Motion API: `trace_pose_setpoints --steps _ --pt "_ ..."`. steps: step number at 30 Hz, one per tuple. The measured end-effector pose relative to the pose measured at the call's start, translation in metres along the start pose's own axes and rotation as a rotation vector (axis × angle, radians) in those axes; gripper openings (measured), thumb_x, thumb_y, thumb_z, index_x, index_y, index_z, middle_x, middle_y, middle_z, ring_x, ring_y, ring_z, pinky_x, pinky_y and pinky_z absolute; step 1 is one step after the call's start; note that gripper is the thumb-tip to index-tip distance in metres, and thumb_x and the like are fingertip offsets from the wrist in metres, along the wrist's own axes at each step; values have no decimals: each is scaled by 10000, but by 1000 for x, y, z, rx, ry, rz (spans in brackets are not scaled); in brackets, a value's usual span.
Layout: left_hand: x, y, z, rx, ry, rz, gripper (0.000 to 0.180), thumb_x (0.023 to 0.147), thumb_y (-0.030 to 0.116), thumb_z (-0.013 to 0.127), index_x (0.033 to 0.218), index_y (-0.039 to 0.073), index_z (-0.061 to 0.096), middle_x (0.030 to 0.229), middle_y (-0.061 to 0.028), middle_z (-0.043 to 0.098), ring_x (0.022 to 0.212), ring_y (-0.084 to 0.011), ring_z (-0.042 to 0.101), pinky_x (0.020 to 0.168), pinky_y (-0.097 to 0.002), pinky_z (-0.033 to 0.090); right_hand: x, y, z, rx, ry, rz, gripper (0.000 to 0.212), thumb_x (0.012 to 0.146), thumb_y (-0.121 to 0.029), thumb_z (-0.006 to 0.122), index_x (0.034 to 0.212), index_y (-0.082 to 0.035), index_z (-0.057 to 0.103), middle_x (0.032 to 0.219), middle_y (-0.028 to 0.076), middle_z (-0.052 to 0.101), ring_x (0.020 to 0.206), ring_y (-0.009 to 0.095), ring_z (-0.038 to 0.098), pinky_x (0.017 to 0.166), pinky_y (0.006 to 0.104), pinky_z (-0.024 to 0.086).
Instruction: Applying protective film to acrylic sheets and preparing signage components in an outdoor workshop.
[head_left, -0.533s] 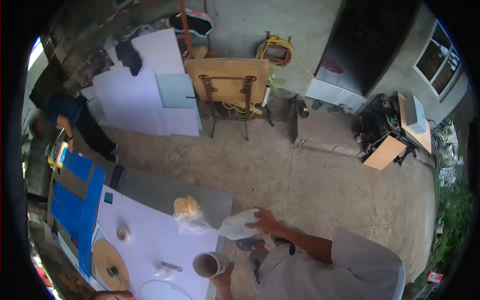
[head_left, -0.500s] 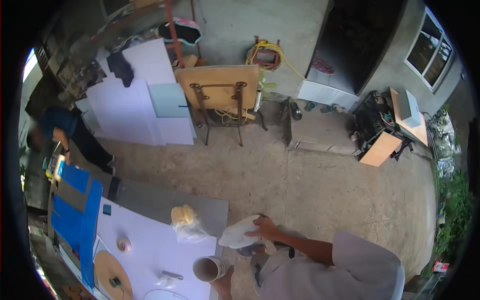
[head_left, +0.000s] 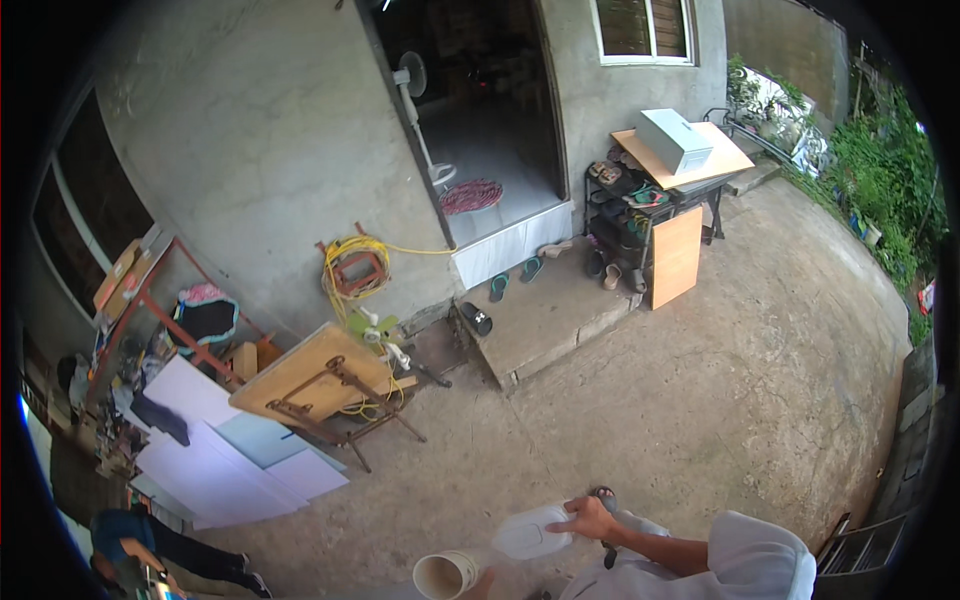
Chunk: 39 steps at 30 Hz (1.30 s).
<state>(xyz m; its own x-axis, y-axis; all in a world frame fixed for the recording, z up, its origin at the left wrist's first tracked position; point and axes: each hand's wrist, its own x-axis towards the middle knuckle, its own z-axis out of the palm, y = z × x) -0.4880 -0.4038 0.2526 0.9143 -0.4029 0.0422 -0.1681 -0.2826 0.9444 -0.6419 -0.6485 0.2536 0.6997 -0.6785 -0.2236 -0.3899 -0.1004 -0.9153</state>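
Observation:
A translucent white plastic jug (head_left: 530,533) lies tilted on its side in the air, low in the view. My right hand (head_left: 590,522) grips its near end from above, with the fingers curled over it. Left of it is a pale round plastic tub (head_left: 444,577), its wide mouth facing up and its inside looking bare. Against the tub's right side is my left hand (head_left: 483,584), mostly cut off by the lower edge. The jug and the tub are apart by a small gap.
A folding table (head_left: 315,385) leans by the wall near white panels (head_left: 215,470). At far lower left, another person (head_left: 150,550) bends over. A concrete step (head_left: 560,320) with slippers fronts the doorway. Right of it stand a shoe rack (head_left: 625,215) and a wooden board (head_left: 678,258).
My view has swung right and up, so the blue-taped work table has left the picture. Both hands keep hold of the jug and the tub, which now appear lower.

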Motion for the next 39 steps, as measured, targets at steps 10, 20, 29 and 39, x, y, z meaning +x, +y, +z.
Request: trace_pose_setpoints --steps 10,20,29,39 --pt "98 124 221 -416 -90 -4 807 525 -50 847 1237 7 471 1110 -107 574 987 -217 594 883 -356 495 108 18 -200 354 380 263 448 698 -361 812 857 50 731 718 104 700 651 129 634 652 286 500" --pt "228 155 369 -274 -256 53 683 559 -18 849 1156 2 517 1029 -80 616 931 -194 615 854 -344 491 229 21 -334 883 829 39 236 754 -119 736 879 79 704 763 64 679 657 107 591 642 262 458" --pt "397 141 533 -305 -366 -28 644 577 8 856 1144 26 553 1028 -58 644 919 -176 626 845 -335 502 396 52 -390 756 965 237 292 822 -234 659 946 28 688 791 32 665 612 98 566 569 236 412" --pt "651 201 715 -186 -553 91 677 607 90 861 1180 23 505 1046 -105 648 961 -224 646 826 -344 517 643 46 -491 176 1028 -97 415 878 60 453 1289 1 474 1022 56 560 813 120 502 650 221 424"
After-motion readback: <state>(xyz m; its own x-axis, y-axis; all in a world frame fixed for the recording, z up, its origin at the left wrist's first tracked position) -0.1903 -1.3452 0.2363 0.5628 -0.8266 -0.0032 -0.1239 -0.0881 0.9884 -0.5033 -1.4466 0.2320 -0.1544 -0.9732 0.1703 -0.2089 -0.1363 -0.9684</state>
